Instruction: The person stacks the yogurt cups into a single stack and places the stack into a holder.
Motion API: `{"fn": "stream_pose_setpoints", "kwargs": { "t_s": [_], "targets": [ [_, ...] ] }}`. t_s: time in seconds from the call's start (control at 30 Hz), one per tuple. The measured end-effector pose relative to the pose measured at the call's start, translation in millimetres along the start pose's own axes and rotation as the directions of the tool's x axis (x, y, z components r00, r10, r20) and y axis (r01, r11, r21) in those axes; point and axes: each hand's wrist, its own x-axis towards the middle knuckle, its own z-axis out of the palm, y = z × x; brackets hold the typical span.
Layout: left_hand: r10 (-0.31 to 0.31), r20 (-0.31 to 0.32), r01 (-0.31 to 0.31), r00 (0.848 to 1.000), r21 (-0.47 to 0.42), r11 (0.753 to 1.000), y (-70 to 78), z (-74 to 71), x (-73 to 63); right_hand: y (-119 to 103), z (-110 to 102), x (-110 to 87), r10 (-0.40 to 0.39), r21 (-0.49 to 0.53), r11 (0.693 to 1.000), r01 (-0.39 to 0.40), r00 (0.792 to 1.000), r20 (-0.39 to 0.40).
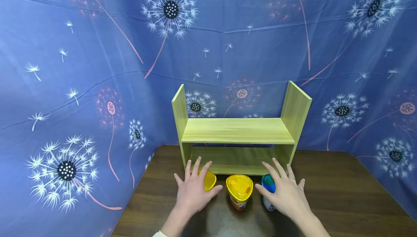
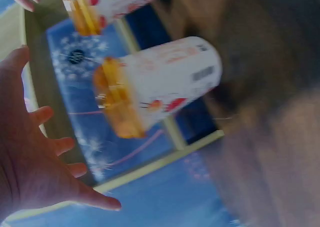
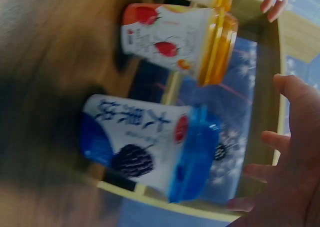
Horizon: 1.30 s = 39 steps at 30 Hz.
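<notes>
Three fruit yogurt cups stand in a row on the table. My left hand [image 1: 194, 191], fingers spread, hovers over the left yellow-lidded cup [image 1: 209, 181] and hides part of it. That cup's white side with a barcode [image 2: 202, 73] shows in the left wrist view. Between the hands is the middle yellow-lidded cup [image 1: 239, 188], with red fruit printed on its side in the right wrist view. Fingers splayed, my right hand [image 1: 285, 193] is above the blue-lidded cup [image 1: 268, 184], which has a blackberry print [image 3: 133, 161]. Neither hand holds anything.
A pale wooden two-tier shelf [image 1: 238, 130] with upright side panels stands on the dark brown table [image 1: 352, 190], just behind the cups. Blue cloth [image 1: 224, 55] printed with dandelions hangs behind the table and along its sides.
</notes>
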Motion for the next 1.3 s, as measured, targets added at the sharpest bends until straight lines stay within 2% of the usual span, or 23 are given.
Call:
{"fn": "stream_pose_setpoints", "kwargs": {
  "t_s": [0.17,0.33,0.47,0.67,0.77,0.9,0.97,1.17,1.23,1.3],
  "targets": [
    [-0.06,0.004,0.06,0.998,-0.072,0.996,-16.5,19.0,1.6,15.3,12.9,-1.1,0.015,0.013,1.0,-0.015,1.0,0.012],
    [-0.11,-0.007,0.108,0.994,-0.139,0.984,-30.6,37.6,2.4,27.5,25.1,-2.0,0.006,0.035,0.999,-0.005,1.0,-0.026],
    [-0.149,-0.01,0.143,0.989,-0.213,0.967,-38.8,49.7,1.9,34.6,33.6,-2.8,0.012,0.049,0.999,-0.01,0.999,-0.033],
    [-0.183,-0.022,0.165,0.983,-0.342,0.925,-46.6,64.7,1.7,42.2,41.2,-2.9,0.041,0.076,0.996,-0.043,0.999,0.021],
    [-0.192,-0.013,0.169,0.981,-0.428,0.888,-49.7,70.5,1.2,43.6,43.0,-2.5,0.059,0.106,0.992,-0.065,0.997,0.058],
    [-0.198,0.008,0.168,0.98,-0.559,0.812,-50.6,74.7,2.0,44.9,44.1,-0.1,0.067,0.121,0.99,-0.075,0.995,0.068],
    [-0.199,0.022,0.17,0.98,-0.615,0.77,-50.2,77.4,1.8,45.7,45.6,-0.2,0.067,0.12,0.99,-0.074,0.996,0.058],
    [-0.231,0.078,0.208,0.97,-0.759,0.617,-48.5,86.0,1.9,47.5,49.0,0.3,0.063,0.131,0.989,-0.071,0.996,0.059],
    [-0.237,0.096,0.221,0.967,-0.779,0.586,-48.0,87.0,2.4,47.8,49.2,0.6,0.061,0.145,0.987,-0.068,0.997,0.053],
    [-0.235,0.108,0.228,0.966,-0.784,0.577,-47.7,87.6,1.6,48.2,49.5,-0.5,0.056,0.158,0.986,-0.061,0.998,0.037]
  ]
}}
